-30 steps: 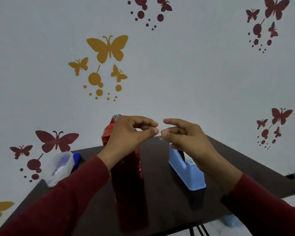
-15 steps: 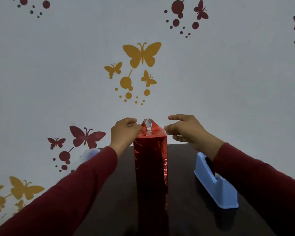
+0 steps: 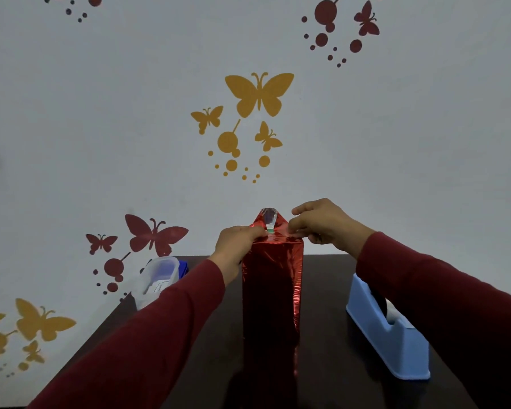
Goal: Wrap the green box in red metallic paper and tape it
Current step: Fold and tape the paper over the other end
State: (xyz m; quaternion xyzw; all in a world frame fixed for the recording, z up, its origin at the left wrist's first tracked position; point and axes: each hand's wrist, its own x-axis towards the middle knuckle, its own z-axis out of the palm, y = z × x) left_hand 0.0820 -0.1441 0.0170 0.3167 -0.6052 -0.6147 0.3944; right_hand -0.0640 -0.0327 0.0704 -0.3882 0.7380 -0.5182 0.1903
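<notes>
Red-wrapped box [image 3: 272,287] upright on table [image 3: 331,296], left hand [image 3: 236,240], right hand [image 3: 325,222] pinching top fold

Both arms reach forward, left hand [image 3: 239,241] and right hand [image 3: 322,222] pinching, fingers curled.

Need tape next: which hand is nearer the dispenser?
Right. The right hand is at the box top, above the dispenser; the left hand is across the box.

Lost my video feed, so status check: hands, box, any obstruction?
Both hands, left and right, touch the top fold. Wrapped box upright, green sliver showing. Tape dispenser beside, nothing blocking.
</notes>
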